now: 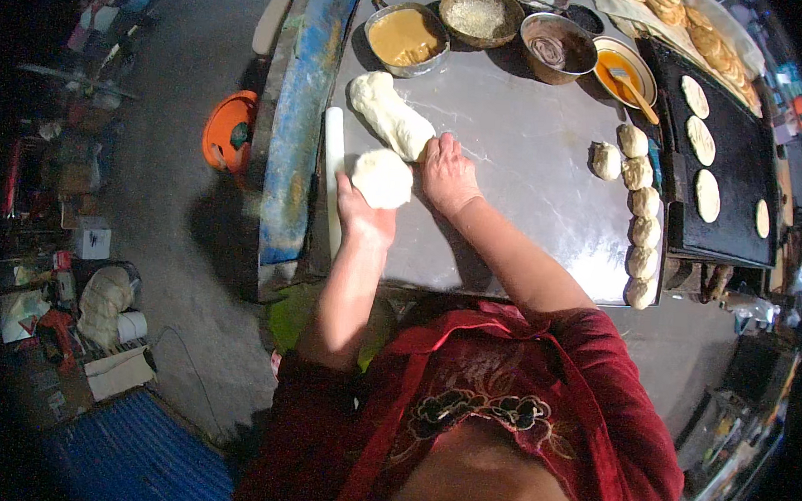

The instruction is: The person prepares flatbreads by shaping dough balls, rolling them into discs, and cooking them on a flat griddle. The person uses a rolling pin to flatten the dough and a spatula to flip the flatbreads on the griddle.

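A round, flattened piece of dough [382, 179] rests in my left hand [367, 215], with the thumb along its left side. Just beyond it, a thick elongated lump of dough [389, 114] lies slantwise on the metal worktop [527, 182]. My right hand [450, 171] is at the near end of that lump, fingers curled down toward the worktop. Its fingertips are partly hidden, so whether they pinch dough cannot be told. A white rolling pin [334, 172] lies to the left of my left hand, partly behind it.
Along the back stand a pan of tan paste [406, 38], a bowl of pale crumbs [481, 16], a pot of dark paste [558, 49] and an orange-liquid bowl with a brush [624, 72]. Several dough balls [645, 231] line the right edge. Flat dough rounds [707, 196] lie on a black griddle [735, 227].
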Demonstrator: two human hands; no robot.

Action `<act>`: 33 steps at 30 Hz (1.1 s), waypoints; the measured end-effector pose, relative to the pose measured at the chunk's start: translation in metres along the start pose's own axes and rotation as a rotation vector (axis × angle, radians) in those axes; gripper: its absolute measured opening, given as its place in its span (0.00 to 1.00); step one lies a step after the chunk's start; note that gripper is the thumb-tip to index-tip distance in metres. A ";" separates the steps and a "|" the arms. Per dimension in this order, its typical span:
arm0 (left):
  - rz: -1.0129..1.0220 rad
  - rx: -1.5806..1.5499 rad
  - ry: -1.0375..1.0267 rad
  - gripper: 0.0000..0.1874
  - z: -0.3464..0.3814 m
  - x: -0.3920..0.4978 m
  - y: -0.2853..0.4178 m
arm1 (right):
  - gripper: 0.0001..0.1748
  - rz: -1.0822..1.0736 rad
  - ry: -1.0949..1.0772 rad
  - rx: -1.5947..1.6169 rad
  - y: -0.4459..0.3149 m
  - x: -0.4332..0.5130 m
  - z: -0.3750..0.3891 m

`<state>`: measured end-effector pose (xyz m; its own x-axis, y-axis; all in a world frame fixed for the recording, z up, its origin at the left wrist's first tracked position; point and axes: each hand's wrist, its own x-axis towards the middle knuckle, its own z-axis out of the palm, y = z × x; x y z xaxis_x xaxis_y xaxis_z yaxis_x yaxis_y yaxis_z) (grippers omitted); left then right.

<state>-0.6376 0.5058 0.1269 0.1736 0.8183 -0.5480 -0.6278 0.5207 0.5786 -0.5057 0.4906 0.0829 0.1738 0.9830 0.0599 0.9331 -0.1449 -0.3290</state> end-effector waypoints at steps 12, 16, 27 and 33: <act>-0.163 0.216 -0.045 0.40 0.020 0.026 -0.091 | 0.19 0.125 -0.618 1.020 0.075 -0.108 -0.095; -0.151 0.222 -0.163 0.25 0.045 0.021 -0.082 | 0.24 0.521 0.015 1.035 0.211 -0.053 -0.140; -0.057 0.475 -0.455 0.15 0.153 0.065 -0.128 | 0.07 0.538 0.182 -0.160 0.369 0.115 -0.137; -0.261 0.206 -0.427 0.21 0.180 0.088 -0.145 | 0.11 0.324 0.419 0.813 0.297 0.081 -0.146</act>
<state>-0.3947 0.5458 0.1032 0.6235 0.6592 -0.4203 -0.3684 0.7219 0.5857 -0.1681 0.5103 0.1279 0.6288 0.7664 0.1309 0.3453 -0.1244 -0.9302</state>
